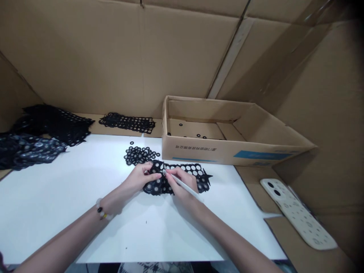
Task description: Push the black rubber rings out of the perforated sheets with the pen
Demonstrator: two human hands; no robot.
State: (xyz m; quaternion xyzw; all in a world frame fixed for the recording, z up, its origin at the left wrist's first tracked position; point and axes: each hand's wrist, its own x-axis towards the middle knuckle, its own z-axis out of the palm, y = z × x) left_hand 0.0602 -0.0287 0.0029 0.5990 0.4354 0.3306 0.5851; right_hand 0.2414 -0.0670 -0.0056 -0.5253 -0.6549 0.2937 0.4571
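Observation:
A black sheet with rows of round holes and rings (203,184) lies on the white table surface (113,235). My left hand (142,177) grips the sheet's left end between thumb and fingers. In my right hand (183,182) is a slim white pen-like tool (189,189), its tip against the sheet near my left thumb. White circles show through the holes along the sheet's upper right rows. Just beyond my left hand sits a pile of small black rings (139,154), with one loose ring (132,143) behind it.
An open cardboard box (199,149) stands at the back right, with several black rings inside. Black perforated sheets (57,121) are heaped at the far left, and another perforated sheet (127,122) lies at the back. A phone in a cream case (298,214) rests at right. Cardboard walls surround the table.

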